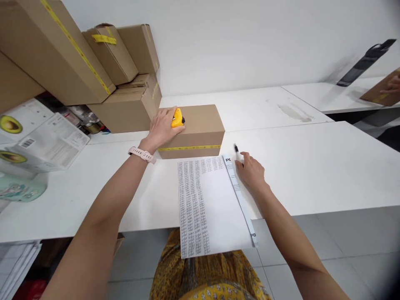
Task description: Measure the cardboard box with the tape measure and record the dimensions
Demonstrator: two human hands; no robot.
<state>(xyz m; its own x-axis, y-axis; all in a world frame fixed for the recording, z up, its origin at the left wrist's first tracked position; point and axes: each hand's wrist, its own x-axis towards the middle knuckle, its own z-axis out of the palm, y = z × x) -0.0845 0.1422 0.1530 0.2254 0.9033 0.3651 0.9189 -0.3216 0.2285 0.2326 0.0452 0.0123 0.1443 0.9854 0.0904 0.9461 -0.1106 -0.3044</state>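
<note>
My left hand point(164, 125) rests on top of a closed cardboard box point(200, 118) with yellow tape along its side. Its fingers are wrapped round a yellow tape measure point(177, 118), which sits on the box near its left end. Lower right, my right hand point(251, 171) lies at the table top with thumb and forefinger on a pen point(236, 150), whose dark tip end points away from me. Between my arms is a white sheet point(225, 208) covered with columns of small handwriting, overhanging the table's front edge. A pale blue printed strip point(239, 196) runs along its right side.
Several cardboard boxes point(125, 110) are stacked at the back left, beside white cartons point(46, 137) with avocado pictures. A mint-green container point(21, 187) stands at the left edge. On the far right are a dark bottle point(362, 64) and another person's hand point(393, 84) at a brown box.
</note>
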